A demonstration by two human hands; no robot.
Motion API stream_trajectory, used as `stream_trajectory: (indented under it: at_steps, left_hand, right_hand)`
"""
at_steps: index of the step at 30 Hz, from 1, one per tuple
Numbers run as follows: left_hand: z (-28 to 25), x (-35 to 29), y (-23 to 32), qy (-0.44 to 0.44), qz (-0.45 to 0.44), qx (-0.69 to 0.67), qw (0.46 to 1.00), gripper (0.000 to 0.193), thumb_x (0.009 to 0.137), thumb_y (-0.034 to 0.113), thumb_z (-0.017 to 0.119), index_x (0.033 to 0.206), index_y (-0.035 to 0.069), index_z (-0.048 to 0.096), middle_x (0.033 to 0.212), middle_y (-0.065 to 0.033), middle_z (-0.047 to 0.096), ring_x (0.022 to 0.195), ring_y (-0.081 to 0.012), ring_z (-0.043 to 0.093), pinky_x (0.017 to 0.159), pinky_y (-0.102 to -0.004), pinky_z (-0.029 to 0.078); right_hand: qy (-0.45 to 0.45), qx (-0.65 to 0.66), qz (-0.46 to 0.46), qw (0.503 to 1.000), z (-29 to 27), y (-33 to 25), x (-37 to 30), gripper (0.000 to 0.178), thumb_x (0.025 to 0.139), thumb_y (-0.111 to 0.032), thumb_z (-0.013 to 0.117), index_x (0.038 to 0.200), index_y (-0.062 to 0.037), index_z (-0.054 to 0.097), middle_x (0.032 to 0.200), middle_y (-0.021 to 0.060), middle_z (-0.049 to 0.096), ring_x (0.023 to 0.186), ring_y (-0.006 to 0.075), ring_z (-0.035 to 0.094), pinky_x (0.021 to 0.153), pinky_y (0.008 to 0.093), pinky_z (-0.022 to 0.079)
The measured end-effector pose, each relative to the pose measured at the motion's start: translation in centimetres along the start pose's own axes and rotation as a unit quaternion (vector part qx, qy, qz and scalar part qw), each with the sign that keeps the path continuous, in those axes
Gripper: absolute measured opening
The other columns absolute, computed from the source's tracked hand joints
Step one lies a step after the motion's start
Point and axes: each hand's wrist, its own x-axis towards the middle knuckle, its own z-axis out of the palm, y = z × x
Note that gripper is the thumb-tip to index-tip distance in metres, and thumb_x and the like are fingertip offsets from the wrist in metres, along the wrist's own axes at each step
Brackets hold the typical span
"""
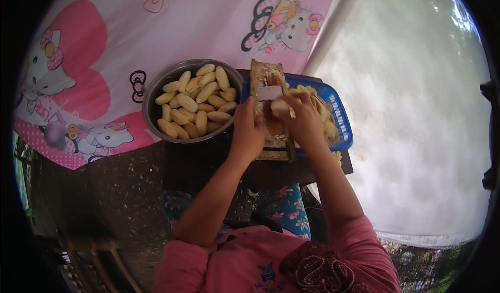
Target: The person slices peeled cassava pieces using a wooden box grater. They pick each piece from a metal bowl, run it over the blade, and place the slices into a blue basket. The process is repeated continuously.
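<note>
A wooden slicer (266,70) with a pale metal blade (269,92) lies lengthwise over a blue plastic basket (344,120). My left hand (248,131) is closed on the slicer's left edge, its thumb and fingertips beside the blade. Just below the blade, my right hand (305,117) presses a peeled banana (279,105) against the board; the fingers cover much of it and are slightly blurred. Thin pale banana slices (329,128) lie in the basket, to the right of the slicer. Wet scraps cling to the wood.
Left of the slicer, a metal bowl (147,107) holds many peeled bananas (186,103). Bowl and basket rest on a dark low table (208,170) in front of my knees. Behind hangs a pink cartoon-print cloth (192,27); a whitish sheet (411,116) spans the right side.
</note>
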Motion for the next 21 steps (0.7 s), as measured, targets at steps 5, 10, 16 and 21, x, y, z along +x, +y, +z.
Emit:
stream_trajectory:
  at_steps: [5,10,16,21]
  left_hand:
    - [-0.7,0.5,1.0,-0.04,-0.071,-0.052,0.995,0.057,0.088,-0.002,0.051,0.142,-0.003,0.033,0.137,-0.0252,0.041,0.129,-0.0405,0.041,0.108,-0.0433,0.035]
    - [-0.7,0.3,1.3,-0.021,-0.039,-0.047,0.998,0.056,0.088,-0.002,0.051,0.142,-0.003,0.033,0.134,-0.0247,0.042,0.128,-0.0406,0.042,0.107,-0.0435,0.035]
    - [-0.4,0.2,0.7,-0.018,-0.014,-0.013,1.0,0.056,0.088,-0.001,0.053,0.141,-0.003,0.033,0.133,-0.0248,0.042,0.126,-0.0402,0.043,0.107,-0.0435,0.036]
    - [-0.8,0.5,1.3,-0.035,-0.057,-0.06,0.996,0.057,0.087,-0.002,0.052,0.141,-0.004,0.033,0.133,-0.0253,0.042,0.127,-0.0405,0.042,0.107,-0.0442,0.035]
  right_hand:
    - [0.042,0.003,0.021,0.999,2.0,0.9,6.4,0.038,0.077,-0.035,0.074,0.112,-0.0189,0.071,0.116,0.0113,0.059,0.119,0.0309,0.05,0.106,0.0448,0.031]
    - [-0.009,-0.004,-0.006,1.0,-0.6,-0.2,0.1,0.039,0.08,-0.035,0.073,0.115,-0.0192,0.069,0.122,0.0106,0.057,0.119,0.0312,0.052,0.104,0.0446,0.035]
    - [0.002,-0.003,-0.008,1.0,1.0,1.1,2.0,0.04,0.081,-0.035,0.072,0.117,-0.0182,0.069,0.119,0.0118,0.059,0.118,0.0309,0.053,0.102,0.0444,0.037]
    - [0.037,0.02,0.005,0.999,1.7,1.1,6.2,0.038,0.079,-0.038,0.073,0.113,-0.0212,0.07,0.111,0.0115,0.06,0.117,0.0307,0.051,0.105,0.046,0.032]
